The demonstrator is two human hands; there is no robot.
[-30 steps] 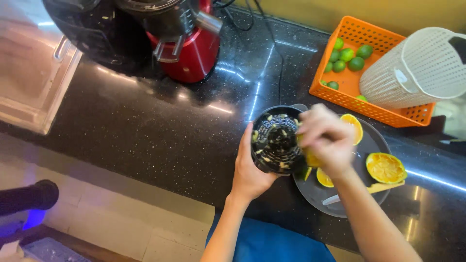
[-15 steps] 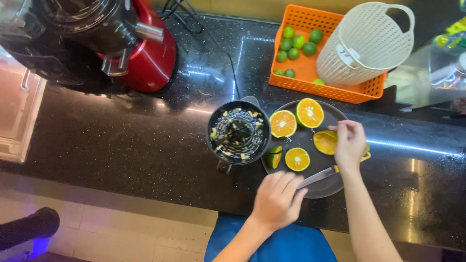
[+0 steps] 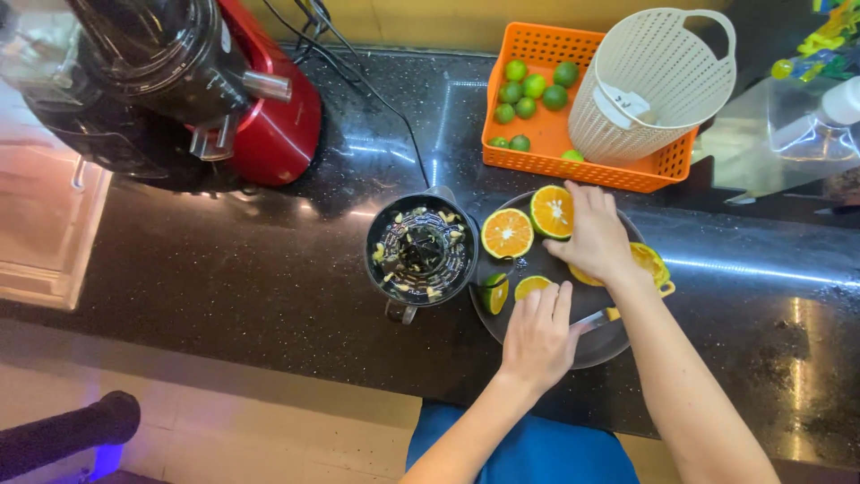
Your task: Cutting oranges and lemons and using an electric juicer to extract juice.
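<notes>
Dark round plate (image 3: 618,345) near the table (image 3: 224,287) front edge, open room to its left beyond the black juicer bowl (image 3: 421,251), right hand (image 3: 596,237) fingers spread over an orange half (image 3: 552,211) at the plate's far rim, left hand (image 3: 537,336) flat, fingers together, touching a small orange piece (image 3: 530,287), orange basket (image 3: 573,134) behind.

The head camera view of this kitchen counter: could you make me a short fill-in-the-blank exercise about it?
1. The right hand touches a cut ____ half.
2. The whole green fruits lie in an ____ basket.
3. The left hand rests over the round dark ____.
4. The white basket lies tipped on its ____.

Missing words: orange; orange; plate; side
</notes>
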